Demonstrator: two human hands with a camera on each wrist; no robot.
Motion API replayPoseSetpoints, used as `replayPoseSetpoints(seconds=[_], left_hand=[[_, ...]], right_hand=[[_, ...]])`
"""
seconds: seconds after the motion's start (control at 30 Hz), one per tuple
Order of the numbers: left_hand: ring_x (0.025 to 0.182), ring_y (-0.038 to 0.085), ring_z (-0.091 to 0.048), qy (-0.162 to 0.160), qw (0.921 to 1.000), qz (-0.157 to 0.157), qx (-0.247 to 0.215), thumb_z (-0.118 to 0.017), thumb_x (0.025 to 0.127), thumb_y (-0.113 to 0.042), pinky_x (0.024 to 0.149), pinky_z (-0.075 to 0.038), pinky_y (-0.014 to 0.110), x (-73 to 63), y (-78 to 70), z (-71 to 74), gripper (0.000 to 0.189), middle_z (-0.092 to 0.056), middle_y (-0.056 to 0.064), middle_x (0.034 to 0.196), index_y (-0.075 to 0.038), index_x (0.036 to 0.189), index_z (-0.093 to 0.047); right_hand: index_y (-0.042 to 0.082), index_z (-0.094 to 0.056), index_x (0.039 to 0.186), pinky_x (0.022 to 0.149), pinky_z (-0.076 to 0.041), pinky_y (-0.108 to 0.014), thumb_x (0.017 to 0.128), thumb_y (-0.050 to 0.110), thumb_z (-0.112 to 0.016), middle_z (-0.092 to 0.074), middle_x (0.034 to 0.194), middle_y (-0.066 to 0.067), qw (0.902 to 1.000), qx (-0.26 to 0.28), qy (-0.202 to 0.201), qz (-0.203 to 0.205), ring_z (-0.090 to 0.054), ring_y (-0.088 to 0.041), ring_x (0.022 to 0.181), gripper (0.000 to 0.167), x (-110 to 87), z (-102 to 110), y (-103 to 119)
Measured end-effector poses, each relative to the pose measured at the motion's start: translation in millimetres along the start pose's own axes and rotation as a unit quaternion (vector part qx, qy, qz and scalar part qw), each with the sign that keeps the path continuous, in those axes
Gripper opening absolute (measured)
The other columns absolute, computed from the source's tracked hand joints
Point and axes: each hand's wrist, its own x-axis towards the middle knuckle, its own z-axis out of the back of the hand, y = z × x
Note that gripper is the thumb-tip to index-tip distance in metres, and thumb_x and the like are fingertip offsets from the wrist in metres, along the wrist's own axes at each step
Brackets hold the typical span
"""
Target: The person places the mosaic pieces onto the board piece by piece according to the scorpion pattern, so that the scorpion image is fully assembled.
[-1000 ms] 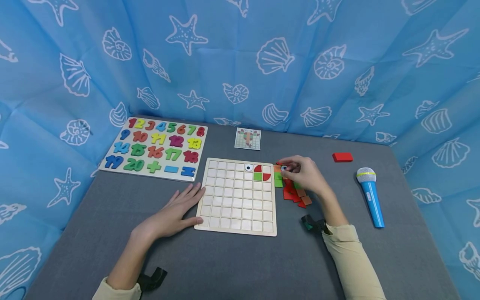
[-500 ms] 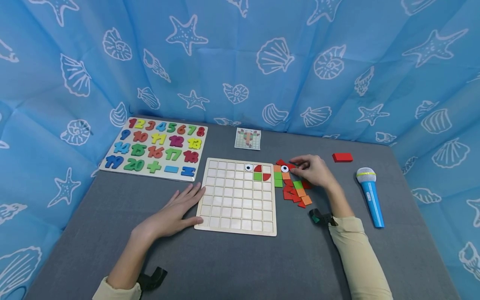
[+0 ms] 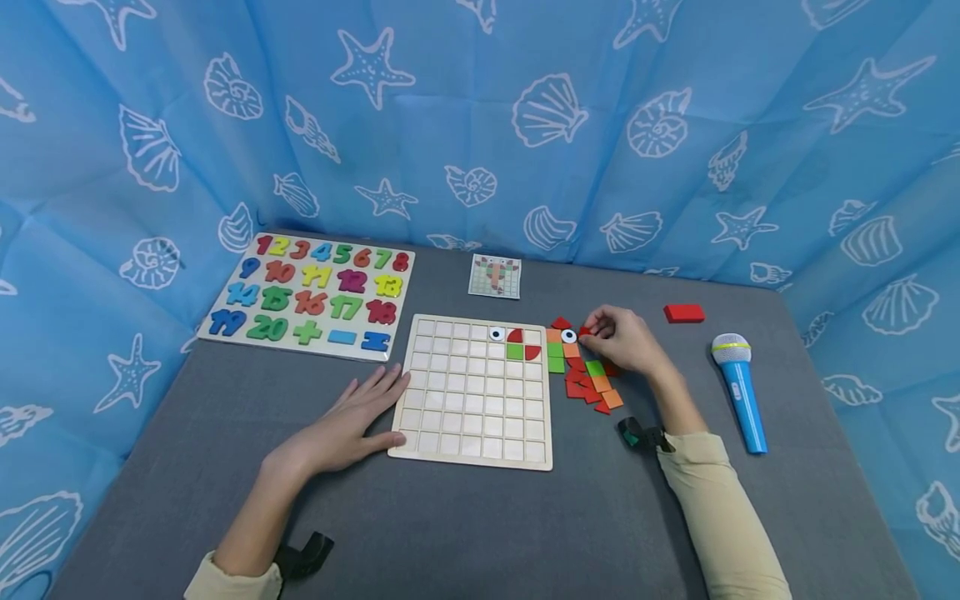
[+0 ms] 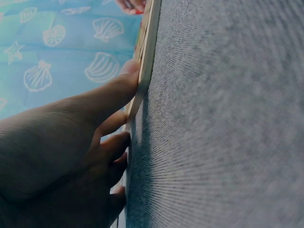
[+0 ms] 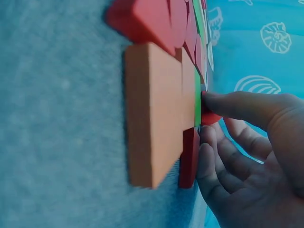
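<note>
My left hand [image 3: 337, 429] lies with fingers spread at the left edge of a wooden grid board [image 3: 450, 400], its thumb on the near left corner. At the board's top right sit a white eye tile [image 3: 497, 333], a green square [image 3: 515, 352] and two red quarter-round tiles. Right of the board, my right hand [image 3: 626, 342] pinches a red tile [image 5: 209, 114] with one rounded edge between thumb and fingers, low over the loose pile. Another eye tile [image 3: 568, 337] lies just left of the fingertips. Around it are red tiles [image 3: 576, 389], orange squares [image 3: 612, 399] and green squares [image 3: 555, 364].
A number puzzle board [image 3: 307, 296] lies at the back left. A small pattern card [image 3: 495, 277] is behind the grid board. To the right are a red block [image 3: 684, 313] and a blue toy microphone [image 3: 740, 392]. A blue shell-print curtain [image 3: 480, 125] encloses the table's back and sides.
My right hand has moved right, off the eye tile, which now lies uncovered in the pile, and onto a red tile beside it. My left hand has stayed at the board.
</note>
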Motion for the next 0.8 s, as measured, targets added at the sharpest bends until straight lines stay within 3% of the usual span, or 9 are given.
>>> replayPoseSetpoints(seconds=[0.2, 0.3, 0.43, 0.6, 0.8], left_hand=[[0.171, 0.044, -0.015, -0.004, 0.9999, -0.014, -0.008, -0.067, 0.100, -0.064, 0.131, -0.009, 0.077, -0.8, 0.8, 1.5, 0.094, -0.023, 0.014, 0.182, -0.021, 0.174, -0.028], [0.170, 0.045, -0.015, -0.005, 0.9997, -0.021, -0.014, -0.067, 0.100, -0.064, 0.130, -0.009, 0.079, -1.6, 0.3, 2.5, 0.094, -0.024, 0.016, 0.182, -0.021, 0.174, -0.028], [0.171, 0.044, -0.015, -0.003, 0.9999, -0.014, -0.009, -0.068, 0.100, -0.062, 0.131, -0.009, 0.077, 0.0, 2.7, 0.3, 0.094, -0.023, 0.014, 0.182, -0.021, 0.174, -0.027], [0.171, 0.042, -0.014, -0.002, 1.0000, 0.001, -0.001, -0.073, 0.099, -0.055, 0.134, -0.008, 0.074, 1.9, 3.7, -2.7, 0.093, -0.022, 0.012, 0.183, -0.021, 0.174, -0.027], [0.172, 0.042, -0.014, -0.001, 1.0000, -0.002, -0.008, -0.071, 0.100, -0.058, 0.134, -0.007, 0.074, -0.4, -0.5, 0.5, 0.094, -0.021, 0.012, 0.183, -0.021, 0.174, -0.026]], right_hand=[[-0.001, -0.070, 0.119, 0.081, -0.058, -0.024, 0.103, 0.010, -0.072, -0.075, 0.112, -0.023, 0.9996, 0.011, -0.024, -0.010, -0.073, -0.031, 0.098, 0.019, -3.4, -1, 3], [0.000, -0.071, 0.123, 0.083, -0.061, -0.025, 0.104, 0.009, -0.072, -0.076, 0.114, -0.023, 0.9992, 0.019, -0.036, 0.000, -0.076, -0.034, 0.101, 0.021, -7.2, -3, 8], [0.001, -0.072, 0.126, 0.080, -0.061, -0.019, 0.103, 0.009, -0.073, -0.076, 0.116, -0.021, 0.9980, 0.038, -0.043, 0.027, -0.078, -0.036, 0.102, 0.024, -13.2, -6, 20], [0.001, -0.074, 0.126, 0.076, -0.059, -0.016, 0.102, 0.007, -0.073, -0.076, 0.114, -0.020, 0.9960, 0.067, -0.025, 0.053, -0.078, -0.034, 0.099, 0.025, -17.7, -15, 37], [0.002, -0.075, 0.126, 0.080, -0.061, -0.017, 0.102, 0.005, -0.074, -0.077, 0.122, -0.020, 0.9926, 0.096, 0.007, 0.073, -0.079, -0.032, 0.102, 0.024, -18.0, -29, 54]])
